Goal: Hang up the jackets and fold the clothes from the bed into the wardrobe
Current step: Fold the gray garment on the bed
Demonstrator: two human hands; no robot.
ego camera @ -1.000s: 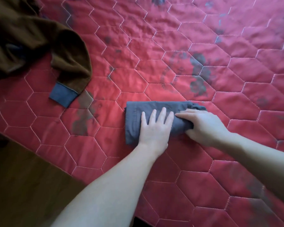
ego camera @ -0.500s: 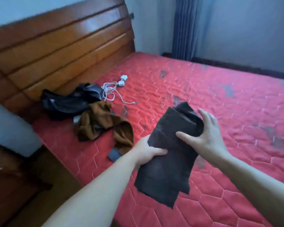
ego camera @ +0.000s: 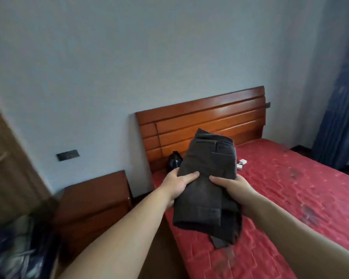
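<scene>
You hold a folded dark grey cloth garment [ego camera: 208, 184] up in front of you with both hands, above the near edge of the bed with the red quilted cover [ego camera: 302, 190]. Your left hand [ego camera: 177, 185] takes the garment's left edge, thumb lying across the top and fingers tucked beneath, so its grip pinches the cloth. Your right hand [ego camera: 233, 188] does the same on the right edge, thumb on top. A loose end of the garment hangs down below the fold. Behind it stands the slatted reddish wooden headboard [ego camera: 206, 121], with a black bag [ego camera: 174, 161] at its foot and small white objects [ego camera: 241, 164] on the cover. A dark wooden bedside cabinet [ego camera: 93, 200] stands left of the bed.
</scene>
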